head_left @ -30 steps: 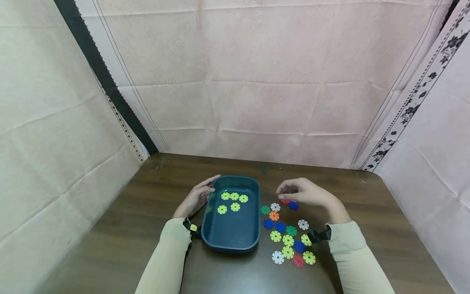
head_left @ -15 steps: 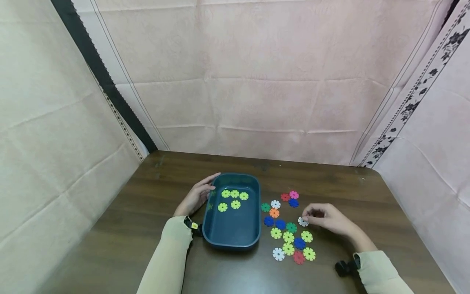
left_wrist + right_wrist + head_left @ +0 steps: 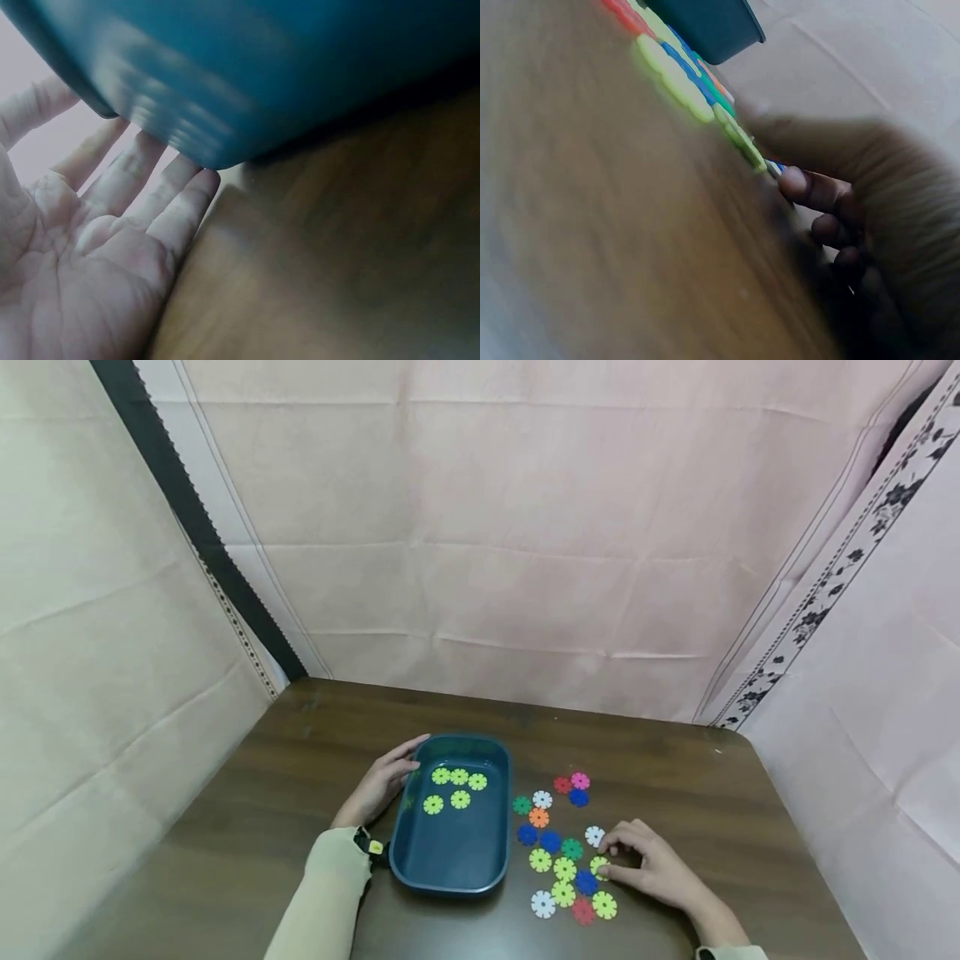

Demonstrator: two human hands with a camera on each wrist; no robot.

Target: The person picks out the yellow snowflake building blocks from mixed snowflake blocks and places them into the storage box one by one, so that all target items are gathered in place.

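A dark teal tray [image 3: 450, 852] holds several yellow-green notched plastic discs [image 3: 441, 775]. My left hand [image 3: 377, 787] rests along its left side, fingers extended; in the left wrist view, fingertips [image 3: 199, 178] touch the tray's outer wall [image 3: 247, 82]. To the right of the tray, more notched discs lie loose in several colours. At their right edge my right hand [image 3: 648, 864] has its thumb and forefinger curled at the edges of a yellow-green disc [image 3: 597, 866], which lies on the table. The right wrist view shows that disc [image 3: 739, 140] edge-on beside the fingertips.
White [image 3: 594, 836], blue [image 3: 587, 882], green [image 3: 572, 848], red [image 3: 583, 911], orange [image 3: 538, 817] and pink [image 3: 580, 781] discs lie around on the brown wooden table [image 3: 360, 718]. Pale cloth [image 3: 487, 568] hangs behind the table and at both sides.
My right hand has come from the far red and blue discs, past the white disc, nearer to the yellow-green one. The left hand stays at the tray. The head view has shifted slightly.
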